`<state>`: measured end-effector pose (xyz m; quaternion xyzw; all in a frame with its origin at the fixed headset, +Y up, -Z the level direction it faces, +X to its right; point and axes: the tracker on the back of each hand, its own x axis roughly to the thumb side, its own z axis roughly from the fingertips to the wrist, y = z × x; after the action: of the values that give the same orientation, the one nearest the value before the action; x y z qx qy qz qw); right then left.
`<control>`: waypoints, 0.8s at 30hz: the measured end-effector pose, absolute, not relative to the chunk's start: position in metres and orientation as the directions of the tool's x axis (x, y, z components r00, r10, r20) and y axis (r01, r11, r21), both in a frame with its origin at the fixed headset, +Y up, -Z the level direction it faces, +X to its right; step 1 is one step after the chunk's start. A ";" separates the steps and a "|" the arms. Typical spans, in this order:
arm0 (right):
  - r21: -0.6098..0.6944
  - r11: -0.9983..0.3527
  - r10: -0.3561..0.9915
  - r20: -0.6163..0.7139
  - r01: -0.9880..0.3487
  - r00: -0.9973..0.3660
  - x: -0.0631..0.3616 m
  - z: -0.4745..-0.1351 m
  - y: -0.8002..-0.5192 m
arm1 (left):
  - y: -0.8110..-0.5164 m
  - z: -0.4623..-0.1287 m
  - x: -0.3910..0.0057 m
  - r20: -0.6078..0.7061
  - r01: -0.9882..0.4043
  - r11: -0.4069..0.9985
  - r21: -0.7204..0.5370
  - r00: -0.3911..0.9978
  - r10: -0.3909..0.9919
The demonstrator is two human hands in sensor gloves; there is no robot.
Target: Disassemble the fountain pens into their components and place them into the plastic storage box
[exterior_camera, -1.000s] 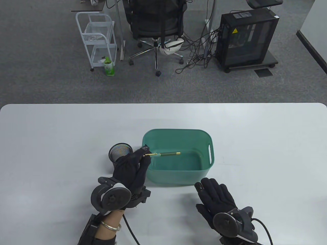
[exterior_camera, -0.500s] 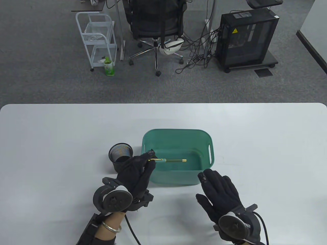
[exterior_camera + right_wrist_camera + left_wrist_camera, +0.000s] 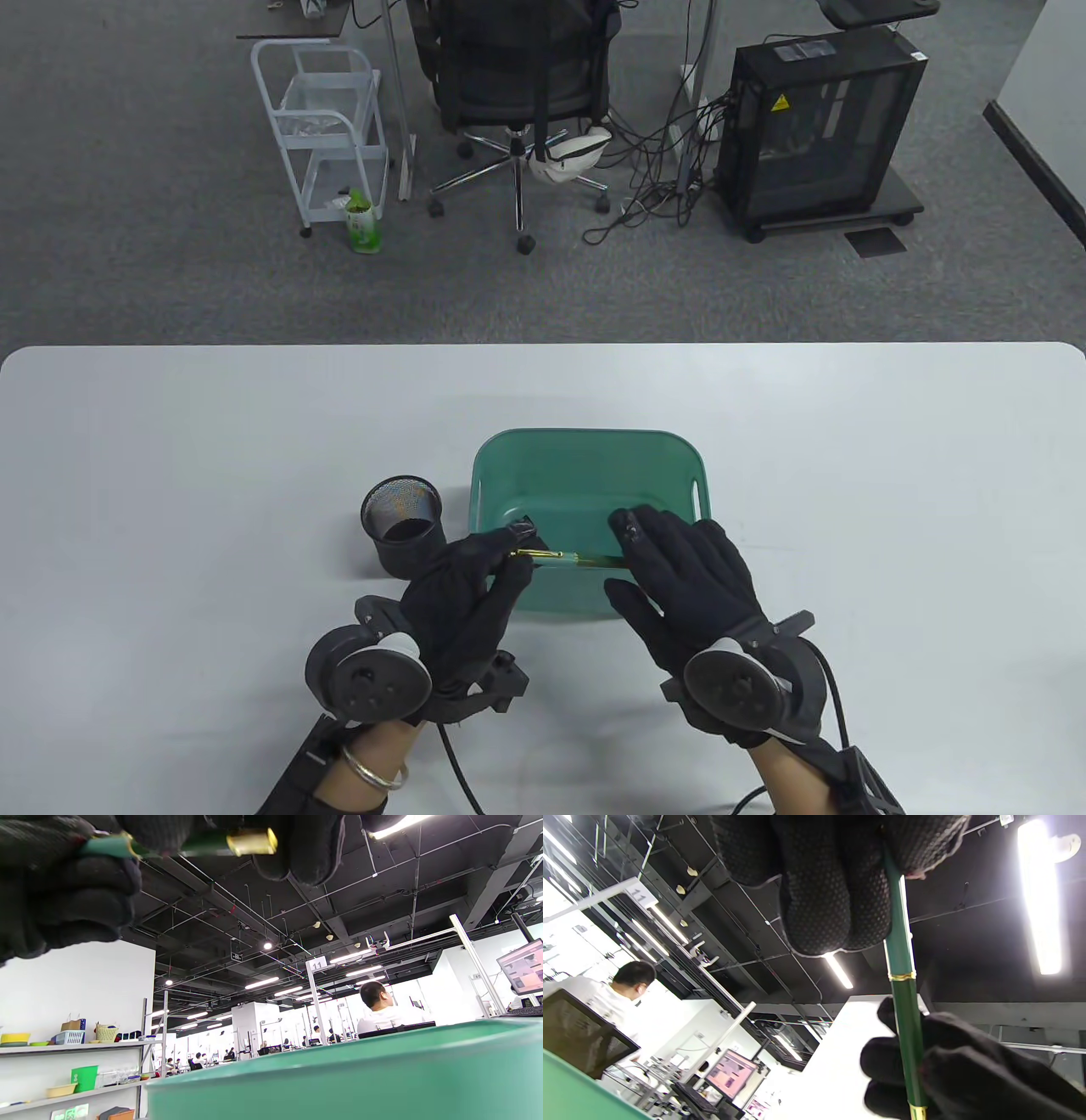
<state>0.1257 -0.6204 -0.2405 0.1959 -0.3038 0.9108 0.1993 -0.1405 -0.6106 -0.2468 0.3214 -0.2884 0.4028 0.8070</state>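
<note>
I hold the pen (image 3: 564,558) level above the near edge of the green box (image 3: 679,450) on the counter (image 3: 170,467). My left hand (image 3: 462,586) pinches its left end, and my right hand (image 3: 687,577) curls its fingers round the right end. The pen looks light, stiff and smooth, so it may slip in my gloves. I judge the best hold is 1 hand on either side of the gold ring, then twist or pull apart.
</note>
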 end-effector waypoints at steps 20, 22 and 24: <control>-0.485 -0.732 0.214 0.504 -0.479 -0.837 0.140 -0.238 -0.619 | -0.618 -0.256 -0.138 0.740 -0.825 0.540 0.167 0.466 0.485; -0.490 -0.730 0.213 0.499 -0.476 -0.840 0.141 -0.237 -0.619 | -0.617 -0.255 -0.138 0.725 -0.795 0.578 0.185 0.507 0.466; -0.504 -0.730 0.201 0.486 -0.461 -0.850 0.143 -0.238 -0.618 | -0.616 -0.255 -0.137 0.711 -0.754 0.627 0.197 0.550 0.439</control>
<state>0.1429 -0.6181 -0.2376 0.2038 -0.3188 0.9075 0.1824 -0.1372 -0.6159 -0.2552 0.2490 -0.3168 0.3532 0.8444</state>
